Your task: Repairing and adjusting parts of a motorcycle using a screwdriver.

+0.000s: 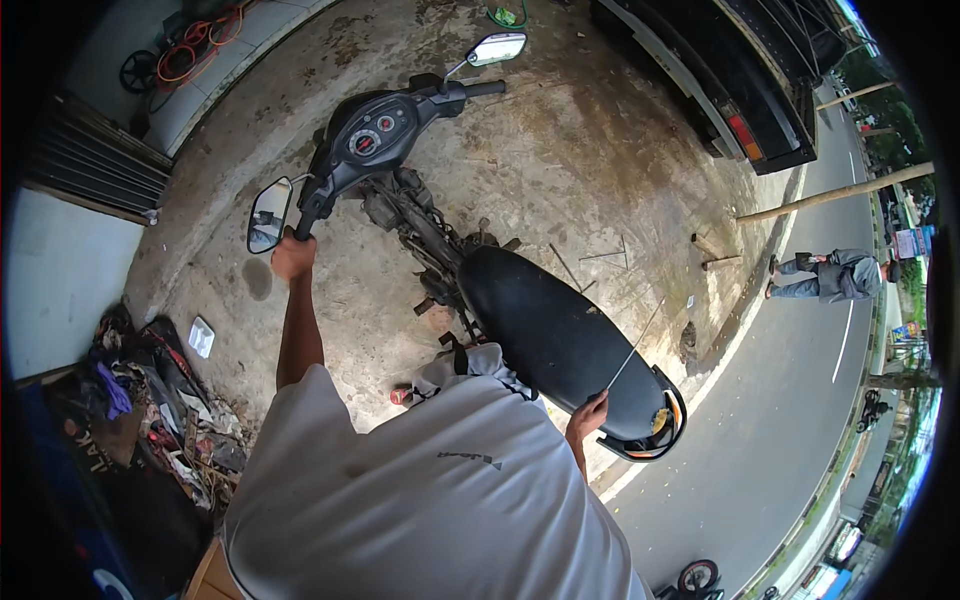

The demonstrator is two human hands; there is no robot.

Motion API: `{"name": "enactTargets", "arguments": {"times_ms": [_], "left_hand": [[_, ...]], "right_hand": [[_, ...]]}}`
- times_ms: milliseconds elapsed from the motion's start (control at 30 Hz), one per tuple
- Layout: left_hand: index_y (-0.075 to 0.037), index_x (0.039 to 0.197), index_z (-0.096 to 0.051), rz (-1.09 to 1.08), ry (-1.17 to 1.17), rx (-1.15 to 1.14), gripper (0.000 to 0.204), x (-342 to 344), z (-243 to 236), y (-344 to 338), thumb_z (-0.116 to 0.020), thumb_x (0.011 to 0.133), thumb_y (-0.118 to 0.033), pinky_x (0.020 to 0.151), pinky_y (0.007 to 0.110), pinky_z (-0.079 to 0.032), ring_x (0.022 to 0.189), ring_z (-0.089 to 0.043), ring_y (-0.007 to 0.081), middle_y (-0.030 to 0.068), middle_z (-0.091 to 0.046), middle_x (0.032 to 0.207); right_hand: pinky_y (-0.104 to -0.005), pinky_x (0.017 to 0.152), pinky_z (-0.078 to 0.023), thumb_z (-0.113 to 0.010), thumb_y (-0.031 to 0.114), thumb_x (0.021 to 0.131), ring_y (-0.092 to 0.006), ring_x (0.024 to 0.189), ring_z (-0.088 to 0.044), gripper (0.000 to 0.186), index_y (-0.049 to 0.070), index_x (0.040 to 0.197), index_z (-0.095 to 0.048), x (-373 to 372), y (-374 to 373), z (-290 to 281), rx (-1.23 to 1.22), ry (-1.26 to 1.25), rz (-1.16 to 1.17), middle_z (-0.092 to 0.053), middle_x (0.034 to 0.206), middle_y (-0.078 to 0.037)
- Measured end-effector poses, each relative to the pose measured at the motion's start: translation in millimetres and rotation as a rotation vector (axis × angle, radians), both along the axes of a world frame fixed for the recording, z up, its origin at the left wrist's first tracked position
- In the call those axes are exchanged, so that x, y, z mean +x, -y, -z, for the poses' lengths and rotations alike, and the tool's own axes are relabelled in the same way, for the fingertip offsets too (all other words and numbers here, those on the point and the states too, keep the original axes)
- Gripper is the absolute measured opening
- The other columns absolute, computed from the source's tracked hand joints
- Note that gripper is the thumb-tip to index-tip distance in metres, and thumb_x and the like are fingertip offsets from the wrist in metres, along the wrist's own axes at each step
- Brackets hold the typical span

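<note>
A motorcycle with a black front cowl and round dials (375, 140) stands across in front of me, its frame bare behind the handlebar. My left hand (293, 256) is closed around the near handlebar grip, just below a mirror (268, 215). Toward the tail of the long black seat (545, 318), my right hand (588, 415) is closed on the end of a thin rod (636, 343). That rod slants up and away over the seat. Part of the seat's rear is torn, showing yellow foam (660, 420).
Thin metal tools (605, 256) and short stubs (720, 262) lie on the concrete beyond the seat. A heap of scrap (180, 410) is at my left. A dark truck (730, 90) stands far right. Along the road (800, 340), a person (835, 275) is on foot.
</note>
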State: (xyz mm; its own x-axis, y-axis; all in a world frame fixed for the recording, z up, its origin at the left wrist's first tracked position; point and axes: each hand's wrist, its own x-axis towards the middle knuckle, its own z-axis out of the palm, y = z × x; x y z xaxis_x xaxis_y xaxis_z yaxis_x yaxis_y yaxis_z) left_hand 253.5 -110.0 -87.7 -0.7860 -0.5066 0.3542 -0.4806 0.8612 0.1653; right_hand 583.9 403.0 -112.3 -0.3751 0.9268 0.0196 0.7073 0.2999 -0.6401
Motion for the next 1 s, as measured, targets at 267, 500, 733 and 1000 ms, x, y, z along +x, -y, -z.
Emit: {"name": "enactTargets", "arguments": {"times_ms": [267,500,733,1000], "left_hand": [[-0.011,0.073,-0.06,0.008,-0.022,0.023,0.016,-4,2,-4,-0.061,0.066,-0.024,0.058,0.049,-0.051,0.063,-0.064,0.0382,0.0154,-0.064,0.067],[-0.012,0.076,-0.061,-0.029,0.042,0.036,0.017,-1,-11,-7,-0.062,0.065,-0.025,0.06,0.048,-0.052,0.064,-0.064,0.0378,0.0152,-0.065,0.069],[-0.012,0.076,-0.061,-0.039,0.057,0.033,0.019,0,-7,-1,-0.062,0.065,-0.028,0.061,0.047,-0.053,0.067,-0.065,0.0371,0.0153,-0.066,0.07],[-0.013,0.08,-0.063,-0.067,0.09,0.028,0.021,-1,-3,2,-0.06,0.066,-0.029,0.065,0.048,-0.053,0.072,-0.065,0.0382,0.0161,-0.067,0.075]], "right_hand": [[-0.0352,0.036,-0.04,-0.056,0.032,0.088,-0.0214,0.045,-0.057,0.035,0.002,0.069,-0.058,-4,-21,13,-0.733,0.663,-0.494,-0.053,0.052,-0.008],[-0.03,0.043,-0.036,-0.049,0.03,0.095,-0.012,0.045,-0.045,0.041,-0.001,0.069,-0.05,-49,8,-2,-0.581,-0.189,-0.429,-0.044,0.049,-0.004],[-0.0331,0.044,-0.035,-0.044,0.03,0.097,-0.0152,0.046,-0.046,0.041,-0.001,0.071,-0.046,-52,20,-20,-0.222,-0.159,-0.65,-0.042,0.052,-0.01],[-0.0423,0.068,-0.05,-0.06,0.032,0.082,-0.036,0.075,-0.065,0.041,0.0,0.108,-0.058,34,-16,62,-0.38,0.417,-0.88,-0.065,0.085,-0.025]]}}
